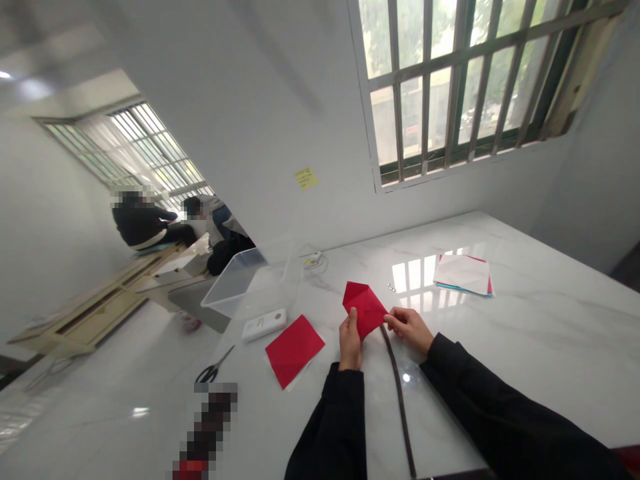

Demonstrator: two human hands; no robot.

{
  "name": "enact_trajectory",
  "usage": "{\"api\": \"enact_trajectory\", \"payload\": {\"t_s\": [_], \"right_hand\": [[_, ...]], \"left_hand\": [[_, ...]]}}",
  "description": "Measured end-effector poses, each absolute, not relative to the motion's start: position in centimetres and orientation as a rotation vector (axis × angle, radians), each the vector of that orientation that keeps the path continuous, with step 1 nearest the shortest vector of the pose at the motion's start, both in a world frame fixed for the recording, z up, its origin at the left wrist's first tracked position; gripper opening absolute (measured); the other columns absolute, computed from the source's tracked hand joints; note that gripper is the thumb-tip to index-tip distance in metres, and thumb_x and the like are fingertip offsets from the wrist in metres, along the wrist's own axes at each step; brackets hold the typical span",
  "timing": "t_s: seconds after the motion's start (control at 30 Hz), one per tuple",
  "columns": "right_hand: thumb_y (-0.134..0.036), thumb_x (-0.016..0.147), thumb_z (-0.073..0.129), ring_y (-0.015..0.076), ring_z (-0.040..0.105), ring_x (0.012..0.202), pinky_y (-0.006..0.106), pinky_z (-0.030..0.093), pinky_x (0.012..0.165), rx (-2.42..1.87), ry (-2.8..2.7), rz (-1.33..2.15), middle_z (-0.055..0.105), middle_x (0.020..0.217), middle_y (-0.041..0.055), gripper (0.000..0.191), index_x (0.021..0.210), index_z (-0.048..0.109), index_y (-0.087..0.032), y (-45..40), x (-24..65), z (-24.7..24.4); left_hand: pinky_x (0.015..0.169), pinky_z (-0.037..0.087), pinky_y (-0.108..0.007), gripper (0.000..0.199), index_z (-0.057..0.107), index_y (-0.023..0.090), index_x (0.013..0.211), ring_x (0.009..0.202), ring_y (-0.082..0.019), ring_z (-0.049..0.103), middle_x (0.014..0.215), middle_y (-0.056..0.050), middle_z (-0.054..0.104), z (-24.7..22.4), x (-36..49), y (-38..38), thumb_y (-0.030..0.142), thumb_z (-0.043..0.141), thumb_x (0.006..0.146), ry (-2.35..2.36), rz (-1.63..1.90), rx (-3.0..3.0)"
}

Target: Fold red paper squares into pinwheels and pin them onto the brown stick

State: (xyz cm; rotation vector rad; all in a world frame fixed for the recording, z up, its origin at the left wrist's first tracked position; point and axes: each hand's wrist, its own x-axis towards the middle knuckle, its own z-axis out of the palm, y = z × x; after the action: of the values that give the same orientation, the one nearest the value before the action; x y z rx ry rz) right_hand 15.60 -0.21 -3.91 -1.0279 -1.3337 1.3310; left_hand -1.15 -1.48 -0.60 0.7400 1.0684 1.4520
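A folded piece of red paper (pixel 364 308) is held up over the white marbled table (pixel 530 347). My left hand (pixel 351 340) grips its lower left side, with the thumb on the front face. At its right corner, the fingers of my right hand (pixel 407 328) pinch the paper. Beneath the paper and between my forearms runs a long, thin dark strip (pixel 399 393). Left of my left hand lies a flat red sheet (pixel 295 350) with a pale edge under it.
Scissors (pixel 215 368), a white box-like device (pixel 265 325) and a clear plastic bin (pixel 250 283) stand to the left. A stack of paper (pixel 463 274) lies at the back right. A yellow note (pixel 306 179) is on the wall. Two people sit far left.
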Motion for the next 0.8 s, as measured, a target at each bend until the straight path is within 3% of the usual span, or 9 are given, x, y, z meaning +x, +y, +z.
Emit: {"api": "enact_trajectory", "payload": {"t_s": [0.37, 0.53, 0.67, 0.8], "right_hand": [[-0.064, 0.082, 0.066, 0.0105, 0.044, 0.045, 0.025, 0.035, 0.044, -1.044, -1.340, 1.310, 0.059, 0.057, -0.0003, 0.047, 0.069, 0.060, -0.019, -0.31, 15.56, -3.70], [-0.064, 0.082, 0.066, 0.0114, 0.045, 0.045, 0.026, 0.037, 0.045, -1.055, -1.351, 1.277, 0.059, 0.057, -0.0001, 0.047, 0.069, 0.061, -0.019, -0.24, 15.53, -3.89], [-0.064, 0.083, 0.065, 0.0112, 0.045, 0.045, 0.025, 0.036, 0.045, -1.053, -1.353, 1.271, 0.059, 0.057, 0.0002, 0.047, 0.069, 0.061, -0.019, -0.33, 15.48, -3.76], [-0.065, 0.082, 0.066, 0.0110, 0.045, 0.045, 0.025, 0.036, 0.045, -1.068, -1.357, 1.263, 0.059, 0.056, 0.0000, 0.048, 0.068, 0.061, -0.019, -0.39, 15.48, -3.57]], "left_hand": [[0.079, 0.056, -0.034, 0.053, 0.072, 0.009, 0.088, 0.079, -0.023, 0.072, 0.080, -0.011, 0.075, -1.40, -1.29, -1.05, 0.060, 0.078, 0.072, 1.146, 1.427, 0.787], [0.075, 0.056, -0.032, 0.057, 0.072, 0.009, 0.093, 0.081, -0.023, 0.072, 0.083, -0.012, 0.075, -0.61, -1.08, -1.34, 0.062, 0.077, 0.073, 1.130, 1.404, 0.780], [0.069, 0.055, -0.029, 0.054, 0.073, 0.008, 0.099, 0.076, -0.020, 0.070, 0.087, -0.011, 0.076, -0.61, -1.23, -1.49, 0.052, 0.084, 0.069, 1.147, 1.374, 0.871], [0.063, 0.053, -0.027, 0.049, 0.074, 0.007, 0.088, 0.069, -0.019, 0.068, 0.081, -0.011, 0.075, -1.20, -1.51, -1.34, 0.048, 0.088, 0.065, 1.221, 1.359, 0.940]]}}
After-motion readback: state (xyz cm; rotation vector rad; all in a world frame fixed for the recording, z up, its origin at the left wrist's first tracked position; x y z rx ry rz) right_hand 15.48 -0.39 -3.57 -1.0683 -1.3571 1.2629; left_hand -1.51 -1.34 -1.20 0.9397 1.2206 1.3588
